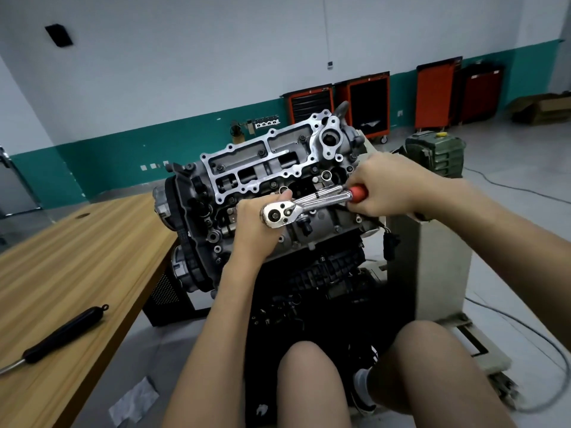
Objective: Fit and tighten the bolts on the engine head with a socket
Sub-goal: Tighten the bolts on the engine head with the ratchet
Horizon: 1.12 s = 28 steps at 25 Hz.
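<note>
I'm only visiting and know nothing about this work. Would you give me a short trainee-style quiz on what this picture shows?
1. True or false: the right hand grips the red handle of the ratchet.
2. The black-handled tool lies on: A) a chair B) the wooden table C) a shelf.
3. Fill in: the left hand holds the ratchet's ____ end over the engine head.
Key: 1 true; 2 B; 3 head.

Bare left hand [256,231], right hand [383,186], forearms [210,319] and knees [309,369]; black-and-white shoe [361,392].
</note>
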{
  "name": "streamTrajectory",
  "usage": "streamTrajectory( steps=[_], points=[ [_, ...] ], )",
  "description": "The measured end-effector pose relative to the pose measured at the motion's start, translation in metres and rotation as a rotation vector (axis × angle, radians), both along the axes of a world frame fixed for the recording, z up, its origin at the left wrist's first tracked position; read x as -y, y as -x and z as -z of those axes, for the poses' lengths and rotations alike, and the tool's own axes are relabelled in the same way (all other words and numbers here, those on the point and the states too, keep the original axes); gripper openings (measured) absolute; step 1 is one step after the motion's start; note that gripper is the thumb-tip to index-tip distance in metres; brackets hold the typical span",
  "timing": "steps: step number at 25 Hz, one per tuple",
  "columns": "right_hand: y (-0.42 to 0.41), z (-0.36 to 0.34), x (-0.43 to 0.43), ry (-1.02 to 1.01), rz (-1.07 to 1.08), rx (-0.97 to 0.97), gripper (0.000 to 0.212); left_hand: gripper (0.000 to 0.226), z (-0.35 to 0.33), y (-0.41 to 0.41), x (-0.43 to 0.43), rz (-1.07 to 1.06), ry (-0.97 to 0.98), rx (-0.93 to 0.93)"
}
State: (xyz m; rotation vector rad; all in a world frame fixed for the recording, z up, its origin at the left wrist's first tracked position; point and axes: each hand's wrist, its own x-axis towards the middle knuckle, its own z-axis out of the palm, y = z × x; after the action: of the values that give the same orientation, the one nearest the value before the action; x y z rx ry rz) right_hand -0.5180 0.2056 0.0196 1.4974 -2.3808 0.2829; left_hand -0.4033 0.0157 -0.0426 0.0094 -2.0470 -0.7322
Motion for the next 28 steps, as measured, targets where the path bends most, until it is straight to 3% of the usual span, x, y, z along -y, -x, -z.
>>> streamTrajectory(
  steps=[2, 3, 7, 9, 11, 16, 18, 19, 21, 25, 27, 28],
  points=[
    [-0.01, 0.021, -0.001, 0.074, 0.056, 0.019, 0.028, 0.053, 0.006, 0.0, -0.005, -0.013, -0.124, -0.074],
    [-0.022, 0.044, -0.002, 0.166, 0.09, 0.129, 0.033, 0.053, 0.008, 0.001, -0.008, -0.023, -0.17, -0.107],
    [-0.101, 0.137, 0.031, 0.599, 0.045, 0.794, 0.043, 0.054, 0.008, 0.006, -0.015, -0.098, -0.172, -0.147],
    [-0.135, 0.157, 0.055, 0.69, -0.036, 1.01, 0.044, 0.054, 0.008, 0.004, -0.013, -0.07, -0.188, -0.131],
    [-0.127, 0.152, 0.052, 0.625, -0.063, 0.987, 0.044, 0.053, 0.006, 0.002, -0.01, -0.057, -0.163, -0.122],
    [-0.013, 0.042, -0.006, 0.068, -0.12, 0.324, 0.034, 0.054, 0.002, 0.001, -0.006, -0.038, -0.046, -0.077],
    [-0.001, 0.017, -0.007, 0.041, -0.071, 0.099, 0.034, 0.052, 0.004, 0.001, -0.009, -0.051, -0.076, -0.093],
    [-0.005, 0.021, -0.007, 0.061, -0.025, 0.085, 0.034, 0.051, 0.005, 0.0, -0.011, -0.054, -0.121, -0.11],
    [-0.031, 0.062, -0.004, 0.221, 0.02, 0.261, 0.035, 0.048, 0.007, 0.0, -0.016, -0.054, -0.211, -0.13],
    [-0.117, 0.147, 0.035, 0.669, -0.021, 0.872, 0.042, 0.051, 0.008, 0.002, -0.02, -0.097, -0.215, -0.135],
    [-0.139, 0.156, 0.053, 0.697, -0.086, 1.052, 0.035, 0.053, 0.006, 0.0, -0.018, -0.084, -0.222, -0.129],
    [-0.133, 0.151, 0.048, 0.649, -0.09, 1.036, 0.035, 0.054, 0.005, -0.001, -0.018, -0.08, -0.215, -0.119]
  ],
)
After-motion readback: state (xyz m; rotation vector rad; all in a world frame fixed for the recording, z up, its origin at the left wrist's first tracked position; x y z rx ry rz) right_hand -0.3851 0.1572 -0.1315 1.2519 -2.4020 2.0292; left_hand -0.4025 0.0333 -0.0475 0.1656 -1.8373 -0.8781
